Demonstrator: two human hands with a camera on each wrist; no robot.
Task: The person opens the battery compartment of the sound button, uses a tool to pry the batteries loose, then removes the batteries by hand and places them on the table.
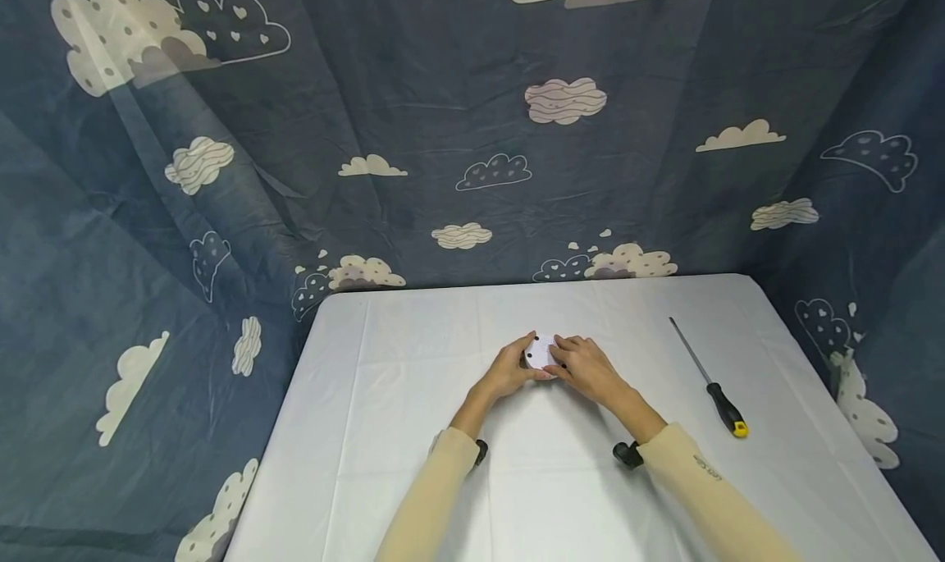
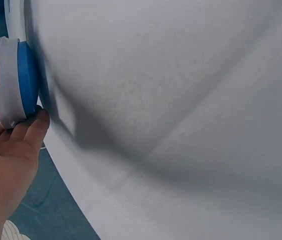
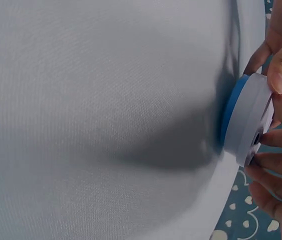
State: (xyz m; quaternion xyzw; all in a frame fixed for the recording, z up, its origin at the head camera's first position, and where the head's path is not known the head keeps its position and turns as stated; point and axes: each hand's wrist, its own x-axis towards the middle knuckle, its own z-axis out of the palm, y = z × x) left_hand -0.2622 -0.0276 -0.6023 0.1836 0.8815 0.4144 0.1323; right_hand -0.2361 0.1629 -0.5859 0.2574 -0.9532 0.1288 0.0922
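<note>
A small round disc-shaped case (image 1: 540, 352), white on its upper part and blue underneath, is between my two hands over the far half of the table. Dark round spots mark its white face. My left hand (image 1: 508, 370) grips its left edge, thumb at the near side and fingers round the far side. In the left wrist view the blue base (image 2: 28, 79) faces the tabletop. My right hand (image 1: 588, 370) holds the right part, thumb low and fingertips on the white face. One fingertip is right at a dark hole (image 3: 257, 138) in the right wrist view.
A screwdriver (image 1: 722, 404) with a black-and-yellow handle lies on the table to the right, its shaft pointing away. White cloth covers the table (image 1: 399, 381). Blue curtains (image 1: 443, 119) with a cloud pattern hang behind it and at both sides.
</note>
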